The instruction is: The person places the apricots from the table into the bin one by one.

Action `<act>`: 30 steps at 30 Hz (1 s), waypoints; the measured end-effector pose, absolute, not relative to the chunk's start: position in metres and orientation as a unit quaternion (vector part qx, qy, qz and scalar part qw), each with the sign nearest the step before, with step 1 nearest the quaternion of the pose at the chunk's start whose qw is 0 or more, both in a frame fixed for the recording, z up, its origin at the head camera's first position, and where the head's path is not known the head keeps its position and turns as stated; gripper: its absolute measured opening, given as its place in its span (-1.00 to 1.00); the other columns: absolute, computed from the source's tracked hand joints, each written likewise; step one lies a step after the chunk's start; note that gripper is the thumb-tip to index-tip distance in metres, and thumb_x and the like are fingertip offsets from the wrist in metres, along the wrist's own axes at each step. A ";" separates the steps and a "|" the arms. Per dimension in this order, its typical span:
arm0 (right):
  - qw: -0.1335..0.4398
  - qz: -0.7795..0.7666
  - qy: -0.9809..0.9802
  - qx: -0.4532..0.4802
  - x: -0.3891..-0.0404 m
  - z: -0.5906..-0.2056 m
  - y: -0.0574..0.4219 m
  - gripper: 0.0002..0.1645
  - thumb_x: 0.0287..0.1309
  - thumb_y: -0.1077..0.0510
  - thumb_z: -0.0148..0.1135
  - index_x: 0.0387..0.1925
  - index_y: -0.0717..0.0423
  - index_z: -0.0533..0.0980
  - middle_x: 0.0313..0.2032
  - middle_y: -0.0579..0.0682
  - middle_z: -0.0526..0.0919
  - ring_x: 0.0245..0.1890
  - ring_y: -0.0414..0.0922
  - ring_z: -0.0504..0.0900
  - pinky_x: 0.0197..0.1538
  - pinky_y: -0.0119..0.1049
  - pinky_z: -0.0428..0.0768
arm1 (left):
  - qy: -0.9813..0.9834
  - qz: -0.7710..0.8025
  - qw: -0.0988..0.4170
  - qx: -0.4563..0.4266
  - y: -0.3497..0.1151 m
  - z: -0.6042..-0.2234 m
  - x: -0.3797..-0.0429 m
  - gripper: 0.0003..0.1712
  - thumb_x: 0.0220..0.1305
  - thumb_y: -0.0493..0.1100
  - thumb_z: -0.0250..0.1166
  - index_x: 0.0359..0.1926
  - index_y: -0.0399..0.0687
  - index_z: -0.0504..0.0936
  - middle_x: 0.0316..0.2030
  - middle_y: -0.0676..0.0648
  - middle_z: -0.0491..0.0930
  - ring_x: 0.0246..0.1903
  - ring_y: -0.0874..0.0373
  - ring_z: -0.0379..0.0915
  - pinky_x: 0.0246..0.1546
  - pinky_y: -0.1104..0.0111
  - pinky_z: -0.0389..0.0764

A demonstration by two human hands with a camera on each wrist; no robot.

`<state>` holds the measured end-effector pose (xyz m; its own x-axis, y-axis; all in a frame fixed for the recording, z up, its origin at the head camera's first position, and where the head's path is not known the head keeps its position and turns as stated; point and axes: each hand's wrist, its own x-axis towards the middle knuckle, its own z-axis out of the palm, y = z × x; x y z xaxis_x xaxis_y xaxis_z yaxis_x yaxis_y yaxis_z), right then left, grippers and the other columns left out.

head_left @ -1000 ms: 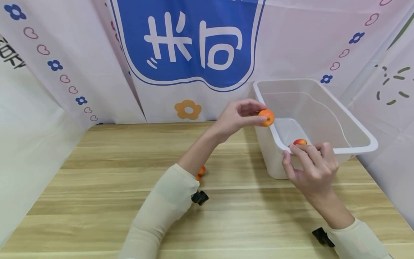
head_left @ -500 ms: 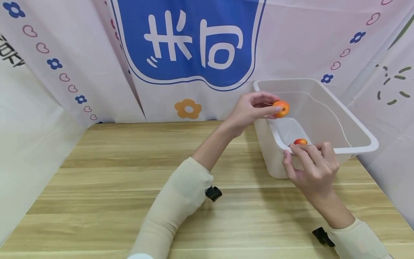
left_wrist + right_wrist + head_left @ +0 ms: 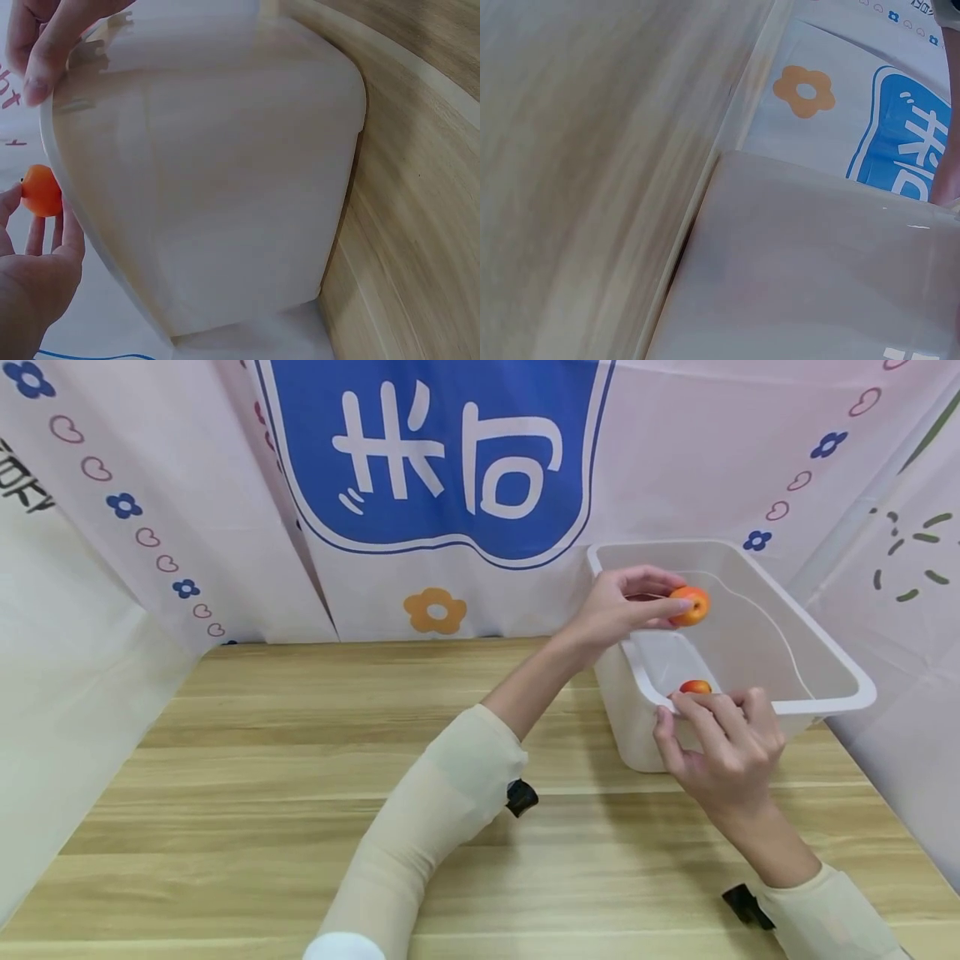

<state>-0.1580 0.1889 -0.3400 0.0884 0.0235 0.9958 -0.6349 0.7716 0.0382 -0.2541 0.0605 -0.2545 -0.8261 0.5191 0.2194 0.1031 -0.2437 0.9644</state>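
Note:
My left hand (image 3: 626, 606) pinches a small orange-red apple (image 3: 692, 607) between thumb and fingertips, over the open top of a white plastic bin (image 3: 615, 710). In the left wrist view, the apple (image 3: 41, 191) shows just past the bin's rim, with the fingers under it. My right hand (image 3: 727, 747) grips the near left corner of that rim, thumb outside and fingers over the edge. A second red-orange apple (image 3: 696, 687) lies on the bin's floor, partly hidden by the rim and my right fingers.
The bin stands on a wood-grain table (image 3: 247, 777) at the right. Behind it hangs a printed white cloth (image 3: 525, 602), and more cloth closes off both sides. My left forearm crosses the middle of the table.
My left hand has carried its apple rightward and slightly up, from the bin's left rim to over the inside. Orange fruits beside my left sleeve are now hidden. The right hand has stayed put.

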 end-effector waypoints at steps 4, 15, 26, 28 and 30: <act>0.697 0.235 -0.633 0.242 -0.159 -0.341 0.189 -0.62 0.21 0.08 0.28 -0.57 0.31 0.64 -0.61 0.16 0.57 -0.63 0.27 0.24 -0.54 0.01 0.17 | 0.614 0.735 0.140 0.253 0.070 -0.253 -0.256 -0.64 0.34 -0.43 0.35 0.14 -0.42 0.59 -0.04 -0.24 0.70 -0.17 0.10 0.69 -0.05 0.34 0.74; 0.704 0.236 -0.626 0.241 -0.159 -0.340 0.188 -0.60 0.24 0.07 0.27 -0.57 0.31 0.65 -0.61 0.16 0.57 -0.63 0.26 0.23 -0.54 0.00 0.16 | 0.640 0.711 0.129 0.262 0.099 -0.249 -0.261 -0.62 0.33 -0.40 0.38 0.14 -0.40 0.60 -0.14 -0.14 0.70 -0.26 0.24 0.66 -0.13 0.45 0.73; 0.705 0.236 -0.624 0.241 -0.159 -0.338 0.187 -0.58 0.26 0.06 0.27 -0.57 0.31 0.64 -0.61 0.17 0.58 -0.63 0.26 0.23 -0.53 0.00 0.17 | 0.648 0.716 0.114 0.235 0.118 -0.248 -0.264 -0.65 0.29 -0.42 0.42 0.08 -0.39 0.64 -0.23 -0.07 0.69 -0.29 0.22 0.66 -0.22 0.48 0.73; 0.703 0.237 -0.626 0.241 -0.159 -0.338 0.187 -0.59 0.26 0.06 0.27 -0.57 0.31 0.64 -0.60 0.17 0.58 -0.63 0.26 0.24 -0.53 0.00 0.17 | 0.657 0.709 0.112 0.231 0.121 -0.248 -0.265 -0.66 0.30 -0.41 0.42 0.07 -0.38 0.65 -0.21 -0.07 0.69 -0.25 0.19 0.67 -0.24 0.50 0.72; 0.702 0.237 -0.627 0.241 -0.158 -0.338 0.188 -0.59 0.25 0.07 0.27 -0.57 0.31 0.64 -0.60 0.17 0.58 -0.62 0.27 0.24 -0.53 0.00 0.17 | 0.665 0.703 0.110 0.227 0.123 -0.247 -0.265 -0.67 0.30 -0.40 0.42 0.07 -0.37 0.65 -0.20 -0.07 0.69 -0.22 0.17 0.68 -0.25 0.52 0.71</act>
<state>-0.1584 0.1876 -0.3377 0.1008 0.0296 0.9945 -0.6353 0.7712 0.0414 -0.2655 0.1232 -0.2471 -0.8730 0.4562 0.1727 0.1471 -0.0913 0.9849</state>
